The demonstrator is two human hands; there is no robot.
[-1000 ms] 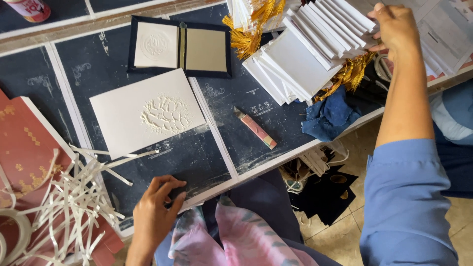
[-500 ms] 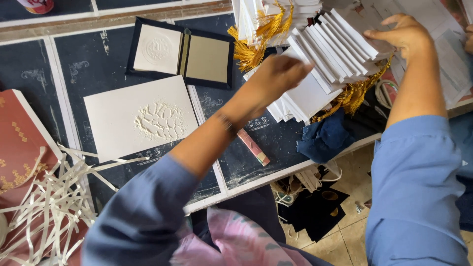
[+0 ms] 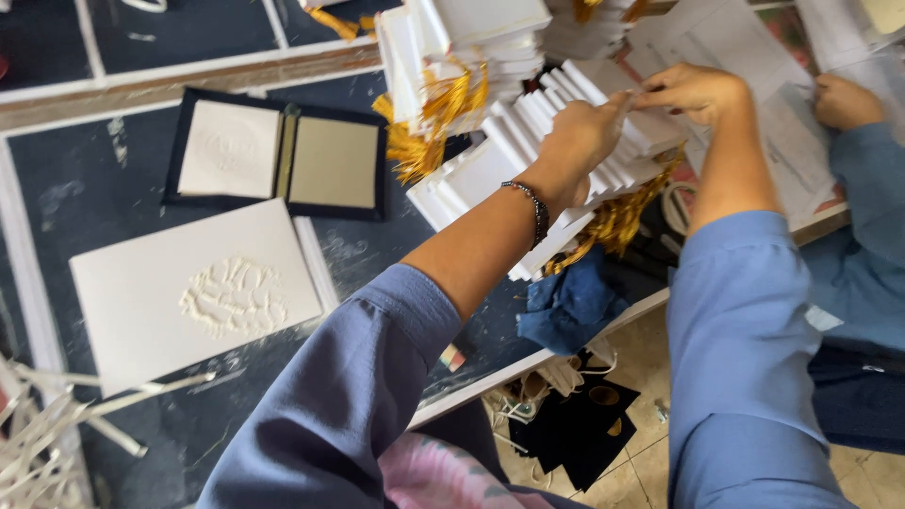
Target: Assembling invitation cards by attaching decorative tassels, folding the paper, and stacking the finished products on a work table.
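Nearest you, at the lower left of the frame, loose white paper strips (image 3: 42,434) lie tangled on the dark desk (image 3: 113,160). Just above them the embossed white card (image 3: 193,297) lies flat and alone, well apart from both hands. Toward the upper left, an open dark folder (image 3: 278,155) lies face up, showing a white and a tan panel.

Your left hand (image 3: 580,137) reaches across to the fanned row of white cards (image 3: 556,141) at upper centre. Its fingers are curled together on the card edges, apparently steadying the fan so it does not slide. Your right hand (image 3: 693,92) meets it from the right, fingers pinched on the top edge of one card there. Gold tassels (image 3: 617,217) hang below the row, over the blue cloth (image 3: 570,306) at the desk's edge.

Room is tight: a taller card stack (image 3: 471,47) crowds the far side, and another person's hand (image 3: 844,102) works on papers at the upper right.
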